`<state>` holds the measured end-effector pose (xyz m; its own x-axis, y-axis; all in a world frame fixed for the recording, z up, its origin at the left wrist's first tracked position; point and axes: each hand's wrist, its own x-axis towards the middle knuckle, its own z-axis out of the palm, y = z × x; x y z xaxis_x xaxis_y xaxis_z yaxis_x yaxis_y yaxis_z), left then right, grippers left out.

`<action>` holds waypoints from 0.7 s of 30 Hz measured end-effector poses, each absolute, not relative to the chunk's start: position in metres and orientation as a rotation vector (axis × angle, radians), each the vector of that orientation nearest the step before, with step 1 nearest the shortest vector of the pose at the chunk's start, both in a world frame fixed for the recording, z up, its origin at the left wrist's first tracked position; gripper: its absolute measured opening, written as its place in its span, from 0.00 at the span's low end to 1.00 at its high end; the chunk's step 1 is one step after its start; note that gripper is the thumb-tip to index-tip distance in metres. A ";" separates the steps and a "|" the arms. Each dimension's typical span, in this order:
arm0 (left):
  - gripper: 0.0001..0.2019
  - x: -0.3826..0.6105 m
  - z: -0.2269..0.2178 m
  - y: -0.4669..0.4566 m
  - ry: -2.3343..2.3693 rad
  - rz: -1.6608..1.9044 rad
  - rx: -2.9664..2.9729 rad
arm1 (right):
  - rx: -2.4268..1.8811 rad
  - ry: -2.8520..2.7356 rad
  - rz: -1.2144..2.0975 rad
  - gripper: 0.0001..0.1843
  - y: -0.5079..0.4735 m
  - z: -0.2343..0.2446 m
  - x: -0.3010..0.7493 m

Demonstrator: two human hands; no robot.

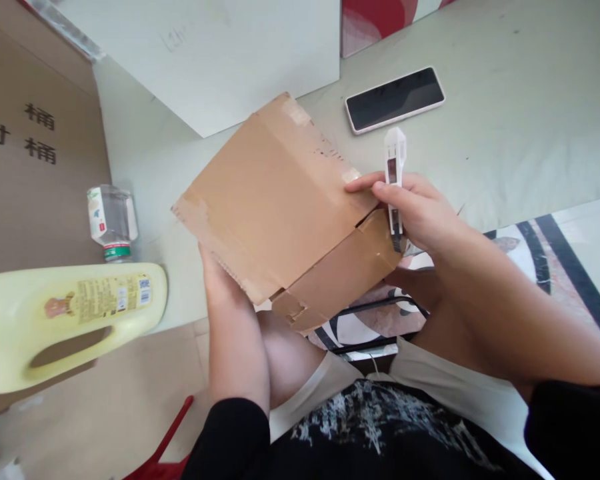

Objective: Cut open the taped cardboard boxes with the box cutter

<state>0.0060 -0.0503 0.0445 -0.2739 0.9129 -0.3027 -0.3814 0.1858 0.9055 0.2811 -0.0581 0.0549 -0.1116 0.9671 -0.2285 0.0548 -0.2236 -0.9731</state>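
I have a piece of brown cardboard [270, 207] in front of me, held slantwise above my knees and over the near edge of the bench [505, 133]. Its broad panel is plain and roughly four-sided, tan, with a faint fold running along its right part. The rim is worn: the left corner is frayed, the edge on the far right carries dark flecks and ragged marks, and pale, shiny patches like tape sit at the far corner and close to my right hand [417, 207]. Along the near right side a narrower flap bends downward, slotted at both ends, creased and a little torn at its near left end.

My right hand is closed around a white cutter [394, 167], upright between thumb and fingers, dark end toward me, while my index finger lies on the cardboard. My left forearm [237, 340] goes in under the near left edge; that hand is hidden, so I cannot tell how its fingers stand. A phone [395, 100] lies beyond on the bench, to the right.
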 end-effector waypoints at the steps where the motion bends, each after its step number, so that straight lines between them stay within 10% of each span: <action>1: 0.18 0.006 0.046 -0.049 1.252 1.406 0.576 | -1.362 -1.194 1.485 0.16 -0.056 0.055 0.282; 9: 0.22 -0.011 0.030 -0.041 1.173 1.522 0.592 | -1.786 -1.132 1.044 0.07 -0.034 0.051 0.310; 13: 0.26 -0.012 0.027 -0.042 1.197 1.510 0.565 | -2.074 -1.523 0.779 0.19 -0.028 0.033 0.323; 21: 0.27 0.006 0.032 -0.053 1.311 1.345 0.402 | -1.648 -1.470 0.912 0.17 -0.032 0.036 0.311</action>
